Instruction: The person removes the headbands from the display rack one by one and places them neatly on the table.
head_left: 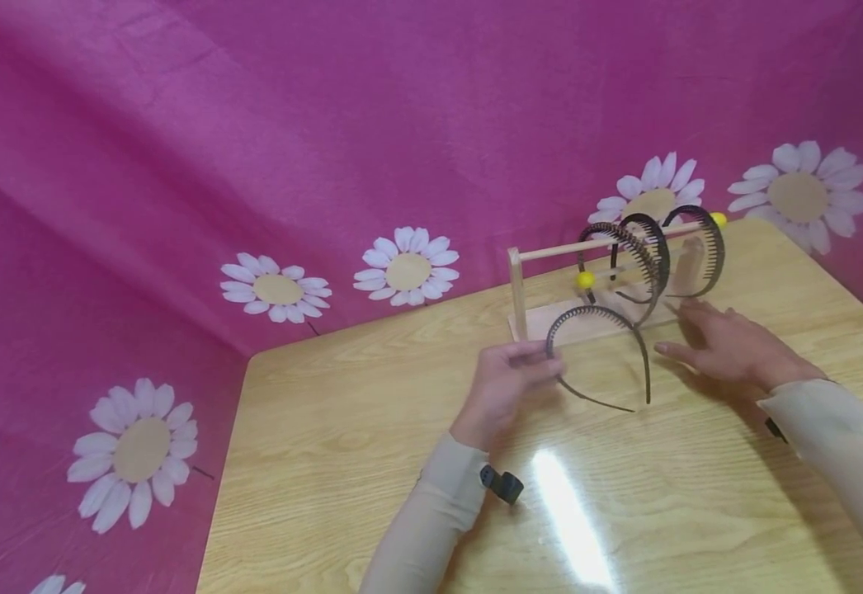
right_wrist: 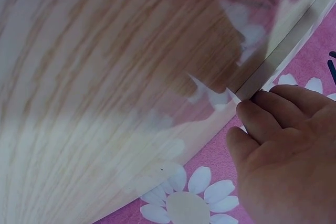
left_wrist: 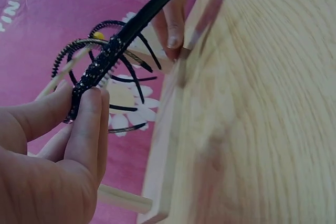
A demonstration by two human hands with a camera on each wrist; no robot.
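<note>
My left hand (head_left: 504, 379) pinches a black toothed headband (head_left: 593, 310) by one side, in front of the wooden rack and clear of the table. The left wrist view shows sparkling stones along this headband (left_wrist: 107, 59), held between thumb and fingers. Behind it stands the wooden rack (head_left: 516, 293) with its pale base and rods. Dark toothed headbands (head_left: 715, 256) hang on the rods. My right hand (head_left: 732, 342) is at the base's right part, fingers extended and thumb apart. In the right wrist view its fingertips touch the end of the base (right_wrist: 257, 80).
Yellow balls (head_left: 585, 280) cap rod ends on the rack. The wood-grain table (head_left: 342, 421) reaches back to a pink cloth (head_left: 402, 124) with large white daisies. A bright light reflection lies on the tabletop between the forearms.
</note>
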